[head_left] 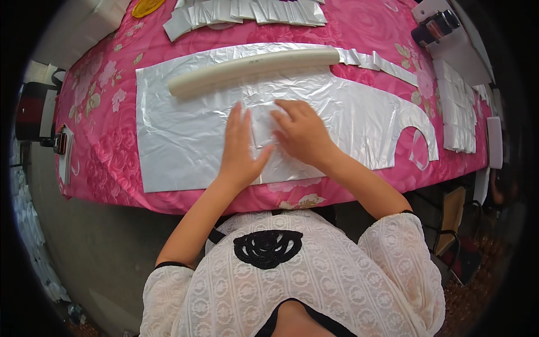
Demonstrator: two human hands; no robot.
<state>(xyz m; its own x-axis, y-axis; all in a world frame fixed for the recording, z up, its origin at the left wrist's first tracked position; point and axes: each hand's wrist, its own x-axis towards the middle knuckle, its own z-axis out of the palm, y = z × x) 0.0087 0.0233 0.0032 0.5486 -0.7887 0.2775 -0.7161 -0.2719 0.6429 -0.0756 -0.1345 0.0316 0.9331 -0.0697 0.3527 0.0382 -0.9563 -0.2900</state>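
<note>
Two flat, open hands, the left hand [240, 147] and right hand [301, 133], grip nothing and press side by side on a crinkled, shiny silver plastic sheet [185, 135] spread over the pink floral tablecloth [95, 118], below a cream tube [252, 68].

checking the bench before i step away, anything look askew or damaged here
Nothing looks damaged. The silvery sheet is wrinkled and lies flat under both hands, left hand and right hand. The pale tube lies slanted across its top edge.

Bright daylight, soft shadows, sheen on foil sheet [185, 135]; fisheye bend, dark rim.
</note>
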